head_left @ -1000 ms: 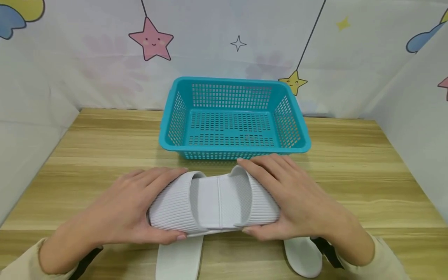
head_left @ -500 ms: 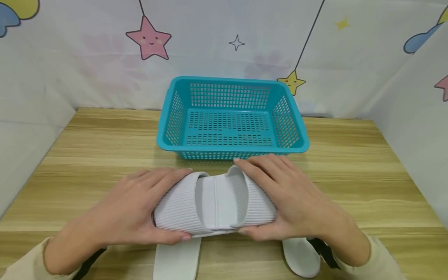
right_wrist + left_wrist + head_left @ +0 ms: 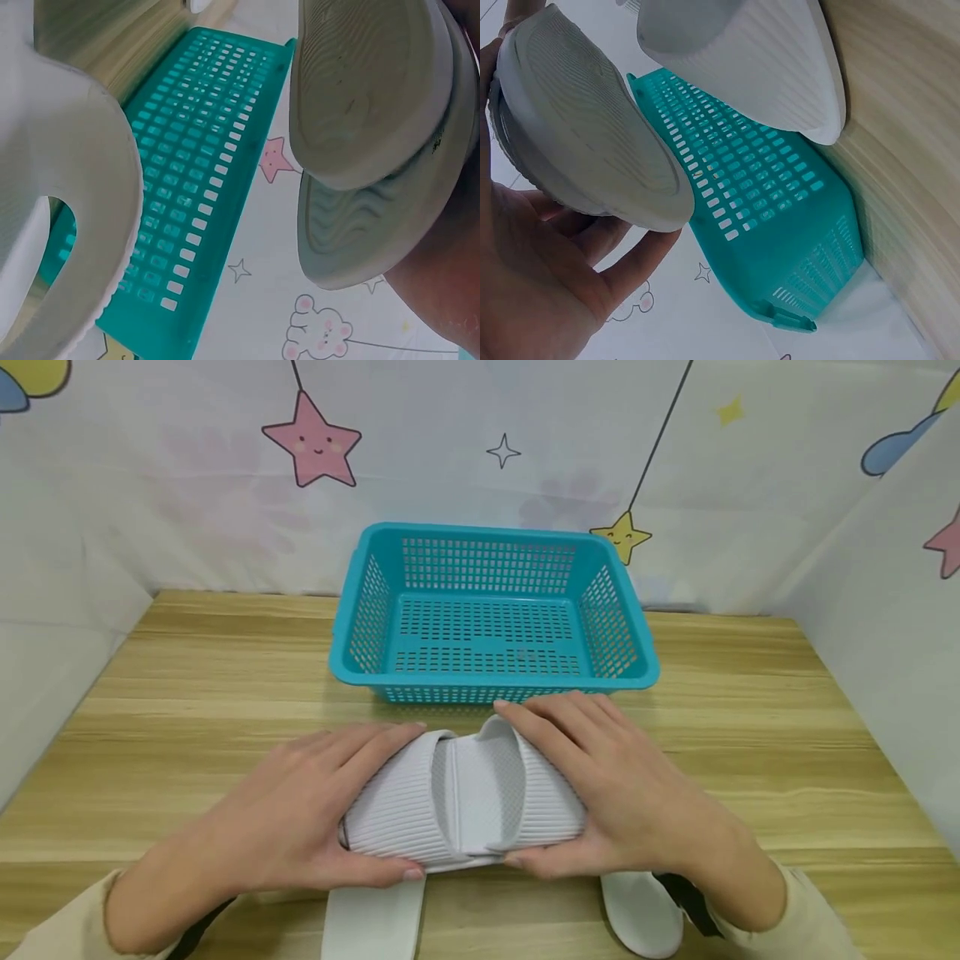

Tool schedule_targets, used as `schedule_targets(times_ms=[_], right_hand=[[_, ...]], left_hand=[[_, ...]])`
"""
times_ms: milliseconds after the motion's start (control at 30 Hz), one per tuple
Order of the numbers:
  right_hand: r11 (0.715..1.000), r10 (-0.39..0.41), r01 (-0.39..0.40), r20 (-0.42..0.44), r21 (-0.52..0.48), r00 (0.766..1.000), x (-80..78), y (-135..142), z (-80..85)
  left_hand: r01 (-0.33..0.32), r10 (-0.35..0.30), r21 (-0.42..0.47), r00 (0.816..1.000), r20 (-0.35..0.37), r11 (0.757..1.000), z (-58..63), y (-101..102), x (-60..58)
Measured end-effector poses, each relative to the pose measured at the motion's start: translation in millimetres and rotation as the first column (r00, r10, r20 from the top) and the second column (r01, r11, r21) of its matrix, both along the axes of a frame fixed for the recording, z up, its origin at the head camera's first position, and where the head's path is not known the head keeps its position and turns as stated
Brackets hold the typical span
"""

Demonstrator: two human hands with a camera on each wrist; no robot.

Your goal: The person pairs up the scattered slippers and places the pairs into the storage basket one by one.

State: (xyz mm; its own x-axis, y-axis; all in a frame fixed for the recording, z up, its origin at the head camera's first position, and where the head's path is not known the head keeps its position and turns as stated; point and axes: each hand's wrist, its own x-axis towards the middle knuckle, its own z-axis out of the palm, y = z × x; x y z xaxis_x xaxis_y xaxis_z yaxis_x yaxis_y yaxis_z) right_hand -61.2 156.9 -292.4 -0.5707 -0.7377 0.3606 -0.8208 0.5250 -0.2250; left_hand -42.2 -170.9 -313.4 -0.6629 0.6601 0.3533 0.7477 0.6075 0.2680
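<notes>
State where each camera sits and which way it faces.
Head: worn on the head, looking forward-down at held slippers and basket; left hand, right hand and sleeves show.
Left wrist: worn there, looking past a held sole to the basket; left hand shows.
Right wrist: worn there, looking past two held soles to the basket; part of right hand shows.
Wrist views share the basket and backdrop.

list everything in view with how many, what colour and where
table: 1, light brown, lower part of head view
basket: 1, teal, table's far side
backdrop: count unclear, white with prints, behind table
held slippers: 2, pale grey, overlapping, nearer than basket
left table slipper: 1, whitish, bottom, left of centre
right table slipper: 1, whitish, bottom, right of centre
sleeves: 2, beige, at forearms
wrist straps: 2, black, at wrists
left hand: 1, bare, gripping held slippers' left end
right hand: 1, bare, gripping their right end
</notes>
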Motion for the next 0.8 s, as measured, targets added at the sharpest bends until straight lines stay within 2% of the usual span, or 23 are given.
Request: schedule_targets(times_ms=[567, 800], right_hand=[[0.998, -0.006, 0.005, -0.005, -0.064, 1.0, -0.9, -3, -2.9], [0.996, 0.027, -0.028, -0.016, -0.088, 0.999, -3.7, -1, -2.9]], left_hand=[[0.04, -0.04, 0.002, 0.999, 0.011, 0.999, 5.4, 15, -4.7], [0.031, -0.031, 0.007, 0.999, 0.035, 1.0, 5.1, 15, -6.3]])
